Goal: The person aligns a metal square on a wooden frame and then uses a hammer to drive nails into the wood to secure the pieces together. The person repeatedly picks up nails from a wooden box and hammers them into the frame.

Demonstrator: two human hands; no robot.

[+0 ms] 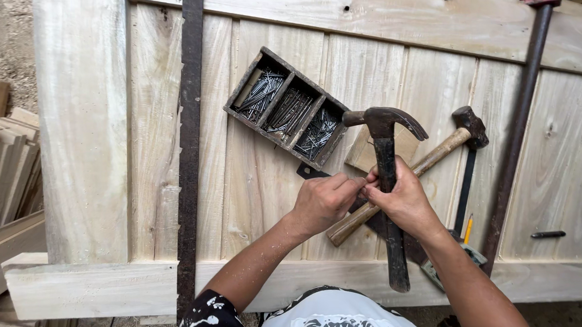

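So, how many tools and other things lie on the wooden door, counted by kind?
Hammers: 2, a claw hammer and a wooden-handled one
Bar clamps: 2
Nail tray: 1
Pencil: 1
Square: 1
Total: 7

We see a pale, matt panel of rough-sawn wooden boards, grain and knots showing. The dark claw hammer has a dull metal head and a worn black handle. A second hammer has a smooth light wooden handle. The dark three-compartment wooden tray holds shiny grey metal nails. Two long clamp bars are rusty, pitted metal.
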